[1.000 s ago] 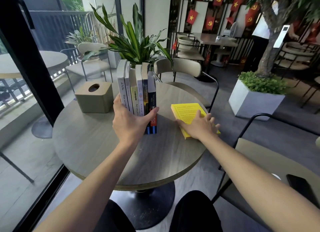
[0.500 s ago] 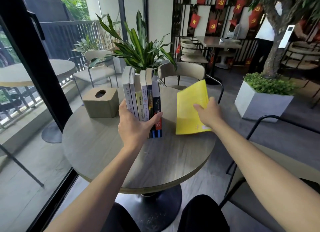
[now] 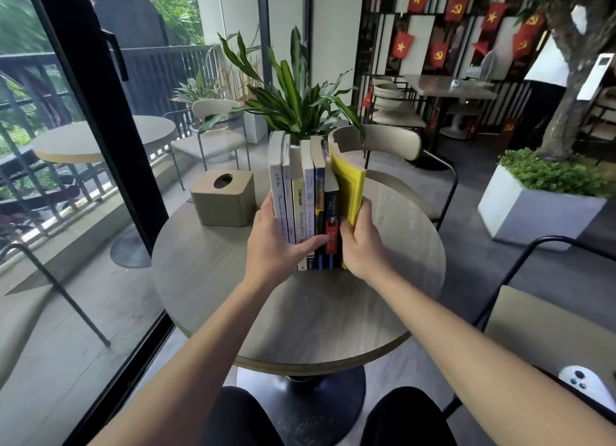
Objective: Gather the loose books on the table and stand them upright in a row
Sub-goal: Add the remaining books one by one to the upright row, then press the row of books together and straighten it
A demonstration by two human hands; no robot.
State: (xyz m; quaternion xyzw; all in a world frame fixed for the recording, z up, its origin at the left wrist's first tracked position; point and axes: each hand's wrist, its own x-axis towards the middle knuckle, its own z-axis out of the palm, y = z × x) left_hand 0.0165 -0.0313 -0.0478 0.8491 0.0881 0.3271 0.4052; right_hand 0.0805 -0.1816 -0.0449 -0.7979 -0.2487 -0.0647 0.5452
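Several books (image 3: 305,195) stand upright in a row near the middle of the round wooden table (image 3: 300,315), spines toward me. My left hand (image 3: 276,242) clasps the row from its left side, thumb across the lower spines. A yellow book (image 3: 350,185) stands upright against the right end of the row, tilted slightly to the right at the top. My right hand (image 3: 361,242) grips its lower spine edge and presses it toward the row.
A tan tissue box (image 3: 223,199) sits on the table left of the books. A leafy plant (image 3: 293,99) and a chair back (image 3: 376,142) rise behind them. A glass door frame runs along the left. A white planter (image 3: 536,212) stands on the floor to the right.
My right hand lifted the yellow book from flat on the table, raised it upright and brought it left against the end of the row. My left hand kept holding the row.
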